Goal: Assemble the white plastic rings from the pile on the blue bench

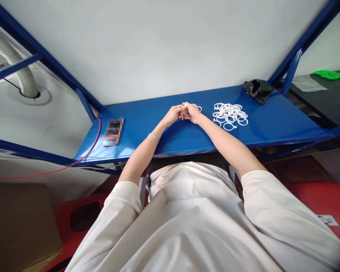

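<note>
My left hand [174, 115] and my right hand [191, 112] meet over the blue table [147, 124], fingers closed and touching. A small white plastic piece [185, 105] shows between the fingertips of both; most of it is hidden. Past the right hand's outer edge shows part of a white ring [199, 108]; I cannot tell whether it is held or lies on the table. To the right of that hand lies a loose pile of white curtain rings [230, 113], thin hoops with small eyelets.
A crumpled black plastic bag [257, 90] lies at the back right. On the left are a blurred-out phone-like object [113, 132] and a red cable [97, 136] crossing the table edge. Blue frame posts [291, 71] rise at both ends. A green item [328, 74] lies on a farther dark surface.
</note>
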`<state>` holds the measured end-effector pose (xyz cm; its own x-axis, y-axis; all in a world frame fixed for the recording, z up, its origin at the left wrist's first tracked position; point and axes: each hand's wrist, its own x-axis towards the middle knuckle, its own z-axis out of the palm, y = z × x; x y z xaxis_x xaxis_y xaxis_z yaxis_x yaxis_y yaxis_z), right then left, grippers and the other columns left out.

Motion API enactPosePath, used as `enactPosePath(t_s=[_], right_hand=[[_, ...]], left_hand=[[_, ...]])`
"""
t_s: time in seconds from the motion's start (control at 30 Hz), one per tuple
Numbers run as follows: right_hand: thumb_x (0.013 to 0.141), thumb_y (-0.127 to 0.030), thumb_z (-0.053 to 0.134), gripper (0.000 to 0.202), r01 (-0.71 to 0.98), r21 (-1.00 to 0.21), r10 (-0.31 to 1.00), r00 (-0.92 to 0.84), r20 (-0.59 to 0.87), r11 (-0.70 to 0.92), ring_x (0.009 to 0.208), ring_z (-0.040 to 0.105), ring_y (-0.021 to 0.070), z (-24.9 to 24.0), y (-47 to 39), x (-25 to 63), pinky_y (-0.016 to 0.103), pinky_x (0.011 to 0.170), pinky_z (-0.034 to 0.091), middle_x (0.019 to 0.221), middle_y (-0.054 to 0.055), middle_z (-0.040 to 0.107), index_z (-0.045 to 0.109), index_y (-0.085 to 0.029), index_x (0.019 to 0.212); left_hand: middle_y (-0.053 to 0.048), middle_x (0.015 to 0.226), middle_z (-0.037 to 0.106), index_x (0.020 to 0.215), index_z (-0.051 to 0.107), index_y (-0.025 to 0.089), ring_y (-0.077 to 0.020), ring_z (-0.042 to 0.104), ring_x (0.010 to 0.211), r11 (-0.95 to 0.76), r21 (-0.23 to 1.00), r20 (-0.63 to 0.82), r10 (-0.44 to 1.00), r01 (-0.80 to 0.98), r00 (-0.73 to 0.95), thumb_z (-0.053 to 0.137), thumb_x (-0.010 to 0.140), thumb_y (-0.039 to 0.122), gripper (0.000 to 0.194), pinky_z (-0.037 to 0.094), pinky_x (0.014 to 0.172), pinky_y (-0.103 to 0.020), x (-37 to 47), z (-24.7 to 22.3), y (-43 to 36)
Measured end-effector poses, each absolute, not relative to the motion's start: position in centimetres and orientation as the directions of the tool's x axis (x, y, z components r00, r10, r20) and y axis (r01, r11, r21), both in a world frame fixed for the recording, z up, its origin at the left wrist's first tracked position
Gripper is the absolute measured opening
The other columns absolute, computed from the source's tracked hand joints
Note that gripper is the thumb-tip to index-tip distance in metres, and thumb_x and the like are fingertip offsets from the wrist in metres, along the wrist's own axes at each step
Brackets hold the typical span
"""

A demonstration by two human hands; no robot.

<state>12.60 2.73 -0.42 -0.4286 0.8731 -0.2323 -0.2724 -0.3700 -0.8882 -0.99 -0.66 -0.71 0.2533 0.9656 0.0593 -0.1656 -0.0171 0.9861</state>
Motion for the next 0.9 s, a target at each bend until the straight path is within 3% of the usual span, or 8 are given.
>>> enactPosePath(t_s=[0.17, 0.33, 0.47, 0.6, 0.73, 0.8, 0.9], right_hand=[[0.116, -0.029, 0.052, 0.053, -0.348, -0.852, 0.880, -0.414, -0.234, -0.390, 0.037, 0.014, 0.0064, -0.5, 2.9, 12.7, 0.017, 0.033, 0.020, 0.047, -0.011, 0.025, 0.025, -0.027, 0.071], [0.110, -0.056, 0.075, 0.068, -0.271, -0.912, 0.890, -0.421, -0.175, -0.307, 0.040, 0.017, 0.0059, -0.4, 3.0, 13.2, 0.020, 0.036, 0.022, 0.050, -0.011, 0.027, 0.028, -0.027, 0.069], [0.103, -0.073, 0.078, 0.071, -0.210, -0.956, 0.903, -0.417, -0.103, -0.206, 0.041, 0.026, 0.0073, -0.2, 3.0, 14.0, 0.023, 0.039, 0.027, 0.053, -0.008, 0.038, 0.035, -0.027, 0.070], [0.101, -0.070, 0.083, 0.069, -0.190, -0.970, 0.907, -0.417, -0.061, -0.152, 0.043, 0.030, 0.0085, 0.0, 2.6, 14.2, 0.024, 0.042, 0.032, 0.056, -0.009, 0.036, 0.039, -0.027, 0.070], [0.108, -0.053, 0.080, 0.059, -0.143, -0.983, 0.903, -0.426, -0.044, -0.116, 0.044, 0.037, 0.0095, -0.3, 2.5, 13.9, 0.024, 0.044, 0.035, 0.058, -0.007, 0.043, 0.047, -0.024, 0.068], [0.110, -0.046, 0.077, 0.056, -0.092, -0.995, 0.913, -0.409, -0.006, -0.048, 0.045, 0.040, 0.0110, -0.6, 2.6, 13.9, 0.025, 0.046, 0.037, 0.057, -0.005, 0.046, 0.050, -0.024, 0.067], [0.107, -0.048, 0.079, 0.057, 0.032, -0.993, 0.935, -0.342, 0.096, 0.114, 0.048, 0.044, 0.0136, -1.0, 2.9, 14.0, 0.027, 0.050, 0.038, 0.055, -0.004, 0.049, 0.051, -0.024, 0.064]], left_hand=[[0.004, 0.065, 0.041, 0.066, 0.045, 0.022, -0.0093, 0.041, 0.056, -0.072, 0.985, 0.109, 0.965, -0.157, 0.240, 0.063, 0.096, 0.013, 0.036, 0.049, 0.061, -0.026, -1.3, -0.8, -0.8], [-0.001, 0.071, 0.058, 0.071, 0.056, 0.021, -0.0123, 0.056, 0.059, -0.149, 0.989, 0.144, 0.970, 0.011, 0.195, 0.062, 0.105, 0.025, 0.035, 0.054, 0.065, -0.030, -2.1, -1.3, -0.4], [-0.004, 0.086, 0.073, 0.089, 0.069, 0.020, -0.0132, 0.065, 0.066, -0.220, 0.966, 0.207, 0.973, 0.135, 0.103, 0.067, 0.109, 0.037, 0.027, 0.055, 0.066, -0.028, -2.4, -2.0, 0.1], [-0.003, 0.093, 0.074, 0.097, 0.071, 0.022, -0.0129, 0.065, 0.069, -0.325, 0.912, 0.343, 0.939, 0.249, -0.032, 0.079, 0.104, 0.044, 0.024, 0.052, 0.067, -0.028, -2.7, -2.2, 0.3], [-0.004, 0.098, 0.073, 0.093, 0.071, 0.022, -0.0110, 0.061, 0.069, -0.378, 0.848, 0.435, 0.897, 0.372, -0.080, 0.086, 0.098, 0.044, 0.027, 0.049, 0.068, -0.027, -3.3, -1.9, 0.1], [-0.004, 0.095, 0.073, 0.090, 0.071, 0.022, -0.0108, 0.059, 0.067, -0.383, 0.828, 0.448, 0.891, 0.410, -0.072, 0.087, 0.097, 0.042, 0.027, 0.049, 0.069, -0.028, -3.6, -1.8, 0.0], [-0.004, 0.089, 0.073, 0.091, 0.072, 0.022, -0.0122, 0.059, 0.066, -0.376, 0.828, 0.435, 0.899, 0.415, -0.053, 0.085, 0.097, 0.041, 0.025, 0.048, 0.068, -0.029, -3.9, -1.9, 0.0]])
